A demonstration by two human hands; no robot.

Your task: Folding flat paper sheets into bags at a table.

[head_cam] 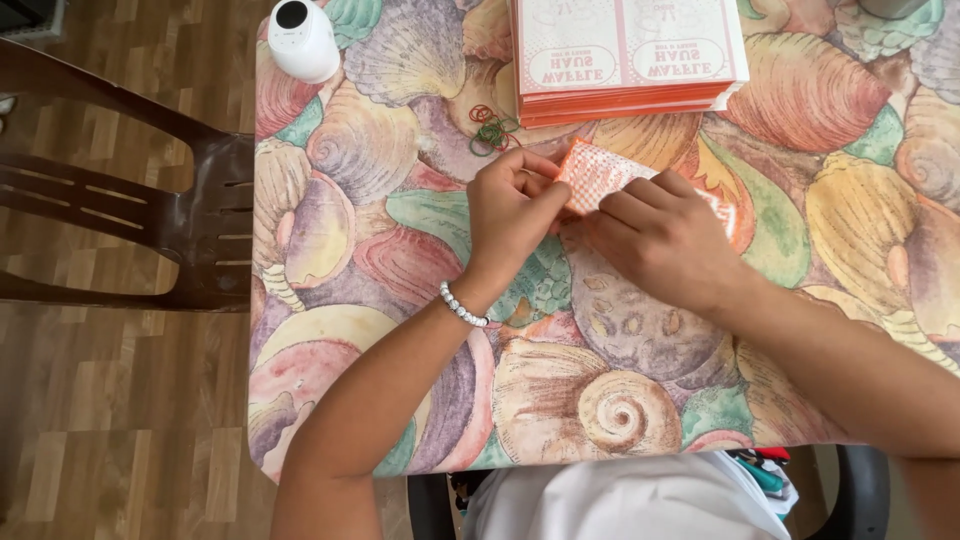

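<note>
An orange and white patterned paper bag (598,172) lies flat on the table with the seashell-print cloth (400,260). My left hand (512,215) pinches its left corner, a pearl bracelet on the wrist. Over the bag's right part rests my right hand (668,240), pressing it down and hiding most of it. Both hands touch the same bag.
A stack of flat orange and white paper bags (625,55) lies at the table's far edge. Red and green rubber bands (492,128) lie next to it. A small white camera device (302,38) stands at the far left corner. A brown plastic chair (170,210) is left of the table.
</note>
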